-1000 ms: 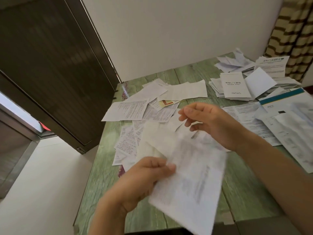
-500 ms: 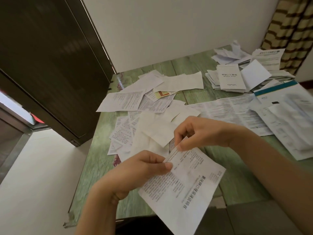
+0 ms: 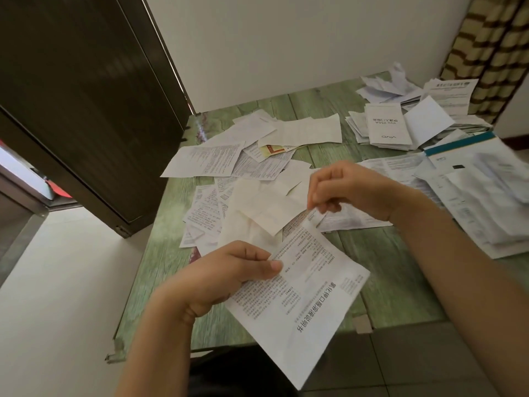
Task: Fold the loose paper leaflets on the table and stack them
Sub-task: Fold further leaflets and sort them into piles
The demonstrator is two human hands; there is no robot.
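One printed leaflet (image 3: 297,296) is held in the air above the near edge of the green wooden tabletop (image 3: 380,253), unfolded and tilted, its heading toward the person. The left hand (image 3: 229,277) grips the leaflet's left edge, thumb on top and fingers curled beneath. The right hand (image 3: 350,190) is closed in a pinch on the leaflet's far corner, fingers bent inward. Behind the held sheet, loose leaflets (image 3: 206,161) lie scattered and overlapping across the middle of the tabletop, some printed side up, some blank. At the far right corner sits a stack of folded leaflets (image 3: 385,124), with further crumpled papers beyond it. Larger unfolded sheets (image 3: 483,202) cover the right side. A dark door (image 3: 86,110) stands to the left; a striped curtain (image 3: 486,53) hangs at the far right.
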